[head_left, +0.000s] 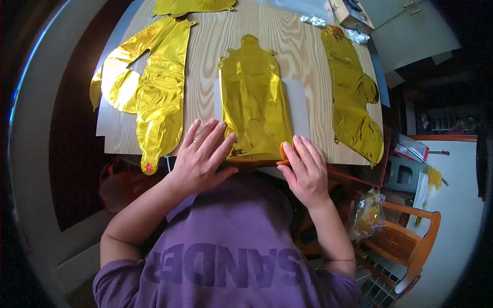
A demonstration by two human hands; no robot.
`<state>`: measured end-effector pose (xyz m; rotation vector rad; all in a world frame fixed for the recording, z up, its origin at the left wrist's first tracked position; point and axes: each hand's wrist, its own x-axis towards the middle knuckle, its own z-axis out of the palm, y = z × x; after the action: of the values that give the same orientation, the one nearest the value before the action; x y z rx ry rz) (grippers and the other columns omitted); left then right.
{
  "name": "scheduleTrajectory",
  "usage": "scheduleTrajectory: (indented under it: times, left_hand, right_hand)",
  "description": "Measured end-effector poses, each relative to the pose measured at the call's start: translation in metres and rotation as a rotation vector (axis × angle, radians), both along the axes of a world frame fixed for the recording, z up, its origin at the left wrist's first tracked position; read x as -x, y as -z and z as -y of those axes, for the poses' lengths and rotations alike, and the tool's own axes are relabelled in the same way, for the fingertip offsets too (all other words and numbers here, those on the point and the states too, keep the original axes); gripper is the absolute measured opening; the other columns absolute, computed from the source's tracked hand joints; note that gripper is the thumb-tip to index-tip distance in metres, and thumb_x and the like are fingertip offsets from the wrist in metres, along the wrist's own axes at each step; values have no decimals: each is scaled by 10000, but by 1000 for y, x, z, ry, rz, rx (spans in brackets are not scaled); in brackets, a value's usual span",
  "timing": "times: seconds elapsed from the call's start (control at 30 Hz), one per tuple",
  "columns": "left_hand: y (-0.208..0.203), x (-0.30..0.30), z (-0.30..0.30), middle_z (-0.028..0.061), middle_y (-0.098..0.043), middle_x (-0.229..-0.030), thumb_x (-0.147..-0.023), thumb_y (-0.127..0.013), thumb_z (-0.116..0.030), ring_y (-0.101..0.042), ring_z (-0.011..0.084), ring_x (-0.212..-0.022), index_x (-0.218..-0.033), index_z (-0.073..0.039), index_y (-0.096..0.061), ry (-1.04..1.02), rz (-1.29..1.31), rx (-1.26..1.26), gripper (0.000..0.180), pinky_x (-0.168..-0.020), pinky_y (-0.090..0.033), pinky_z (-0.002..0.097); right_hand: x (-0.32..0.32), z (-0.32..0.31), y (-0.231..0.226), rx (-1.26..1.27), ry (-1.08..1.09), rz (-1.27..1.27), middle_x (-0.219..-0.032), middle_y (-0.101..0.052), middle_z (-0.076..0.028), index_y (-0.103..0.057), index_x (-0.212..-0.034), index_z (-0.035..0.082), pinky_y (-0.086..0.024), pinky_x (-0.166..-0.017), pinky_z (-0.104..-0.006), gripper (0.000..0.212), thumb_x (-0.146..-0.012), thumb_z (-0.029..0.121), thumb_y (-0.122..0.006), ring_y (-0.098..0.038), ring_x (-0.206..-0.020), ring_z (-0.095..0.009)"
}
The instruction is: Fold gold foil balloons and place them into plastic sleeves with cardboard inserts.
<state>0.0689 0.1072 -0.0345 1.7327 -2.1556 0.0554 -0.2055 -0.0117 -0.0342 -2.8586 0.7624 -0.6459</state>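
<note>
A flat gold foil balloon (pixel 251 97) lies in the middle of the table, its narrow knobbed end pointing away from me. Under it, a pale sheet (pixel 297 105) shows along both sides. My left hand (pixel 203 154) rests open on the balloon's near left corner, fingers spread and thumb by the table's front edge. At the near right corner, my right hand (pixel 307 169) lies with its fingers stretched out side by side and its thumb apart. An orange patch beside the right fingertips may be foil or its reflection; I cannot tell.
More gold foil balloons lie flat: one at left (pixel 162 92), one at right (pixel 354 92), one at the far edge (pixel 192 6). Crumpled white tissue (pixel 313 20) and a box (pixel 352 15) sit far right. A wooden chair (pixel 411 241) stands right, beside a clear plastic bag (pixel 368 213).
</note>
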Motion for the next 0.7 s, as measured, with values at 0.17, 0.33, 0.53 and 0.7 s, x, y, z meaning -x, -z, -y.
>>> scheduleTrajectory:
  times: [0.17, 0.33, 0.53, 0.7]
  left_hand:
    - [4, 4, -1, 185, -525, -1400, -764, -792, -367, -495, 365, -1319, -1367, -83, -552, 45, -54, 62, 708, -1147, -327, 539]
    - [3, 3, -1, 168, -554, -1330, -754, -804, -291, -535, 347, -1253, -1333, -50, -558, 65, -189, 55, 674, -1101, -390, 517]
    - [9, 2, -36, 125, -650, -1021, -765, -809, -129, -657, 319, -933, -1149, -34, -639, 111, -423, 156, 431, -866, -525, 429]
    - [46, 32, -49, 162, -682, -918, -836, -798, -159, -661, 270, -844, -1043, 17, -675, -315, -972, -237, 299, -803, -519, 323]
  right_hand:
    - [-1, -4, 3, 51, 9, 36, -1284, -590, -174, -611, -1313, 102, -449, -1038, -465, 549, -800, 185, -786, -554, -1201, -339]
    - [-2, -4, 6, 64, 20, 57, -1266, -595, -165, -639, -1279, 109, -458, -1018, -460, 492, -810, 170, -775, -562, -1180, -333]
    - [-2, -4, 8, 83, 30, 71, -1263, -596, -163, -661, -1250, 107, -461, -1004, -461, 446, -817, 150, -762, -566, -1167, -334]
    - [-3, -5, 9, 85, 32, 72, -1260, -596, -158, -657, -1253, 114, -460, -1001, -457, 468, -800, 132, -770, -564, -1164, -328]
